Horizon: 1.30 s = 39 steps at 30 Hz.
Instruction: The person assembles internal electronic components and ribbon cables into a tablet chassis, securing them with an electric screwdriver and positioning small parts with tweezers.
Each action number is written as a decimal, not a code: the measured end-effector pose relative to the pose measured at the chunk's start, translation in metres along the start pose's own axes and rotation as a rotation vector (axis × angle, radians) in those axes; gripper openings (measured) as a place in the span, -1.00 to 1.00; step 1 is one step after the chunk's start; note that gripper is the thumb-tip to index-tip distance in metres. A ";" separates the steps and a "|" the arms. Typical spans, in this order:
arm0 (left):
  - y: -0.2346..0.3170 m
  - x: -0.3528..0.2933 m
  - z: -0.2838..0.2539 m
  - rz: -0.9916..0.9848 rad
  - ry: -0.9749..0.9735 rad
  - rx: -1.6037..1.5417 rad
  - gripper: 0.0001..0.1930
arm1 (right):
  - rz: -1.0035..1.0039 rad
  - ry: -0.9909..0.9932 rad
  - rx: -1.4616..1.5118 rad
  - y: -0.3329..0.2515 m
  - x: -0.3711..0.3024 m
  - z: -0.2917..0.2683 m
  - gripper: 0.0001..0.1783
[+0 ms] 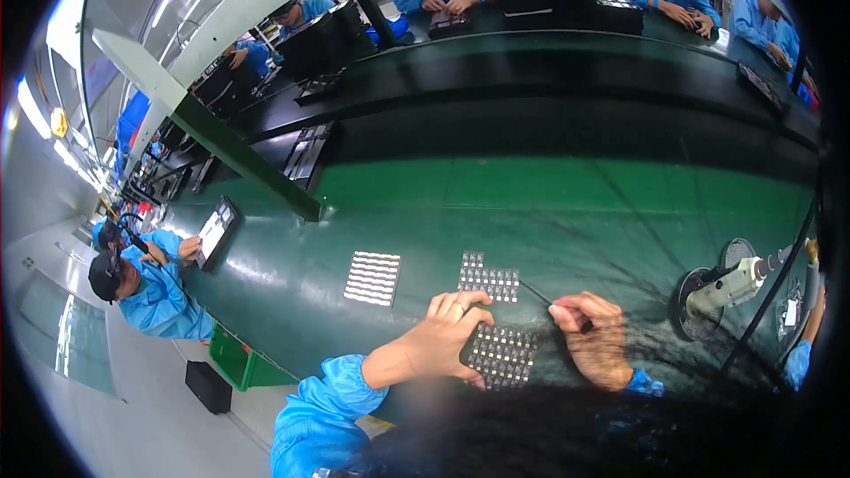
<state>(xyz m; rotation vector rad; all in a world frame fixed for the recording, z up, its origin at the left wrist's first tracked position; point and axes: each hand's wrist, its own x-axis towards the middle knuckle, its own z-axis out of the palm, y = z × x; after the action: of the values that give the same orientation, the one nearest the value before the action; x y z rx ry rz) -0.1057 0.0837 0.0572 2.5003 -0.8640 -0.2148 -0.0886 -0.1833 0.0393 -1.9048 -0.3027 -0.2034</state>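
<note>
My left hand (440, 334) spans the left edge of a panel of small dark and silver parts (503, 357), thumb at its lower corner and fingers at its upper one. A ring shows on one finger. In my right hand (595, 336) a thin dark pen-like tool (537, 292) is pinched, its tip pointing up and left. That tip lies near the right edge of a second, stepped panel of similar parts (489, 283), just beyond my left fingers. Farther left on the green bench lies a rectangular sheet with white wavy strips (372, 278).
At the right stands a pale jointed device on a round dark base (708, 292). A green post (248, 159) rises from the bench at the left. Co-workers in blue handle dark trays across a black belt (567, 80) and at the left end. A green bin (237, 361) stands below.
</note>
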 end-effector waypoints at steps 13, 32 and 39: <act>-0.016 0.006 -0.023 -0.136 -0.109 -0.312 -0.25 | -0.019 -0.062 -0.031 -0.001 0.004 0.002 -0.92; -0.040 -0.003 -0.019 -0.110 -0.066 -0.558 -0.65 | -0.251 -0.380 -0.508 -0.003 0.062 0.050 -0.22; -0.040 0.004 -0.023 -0.169 -0.080 -0.526 -0.71 | -0.189 -0.372 -0.442 0.001 0.071 0.034 -0.43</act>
<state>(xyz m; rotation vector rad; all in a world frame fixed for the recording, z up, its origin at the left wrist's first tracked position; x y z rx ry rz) -0.0738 0.1176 0.0576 2.0748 -0.5351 -0.5289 -0.0211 -0.1441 0.0474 -2.3511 -0.7399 -0.0388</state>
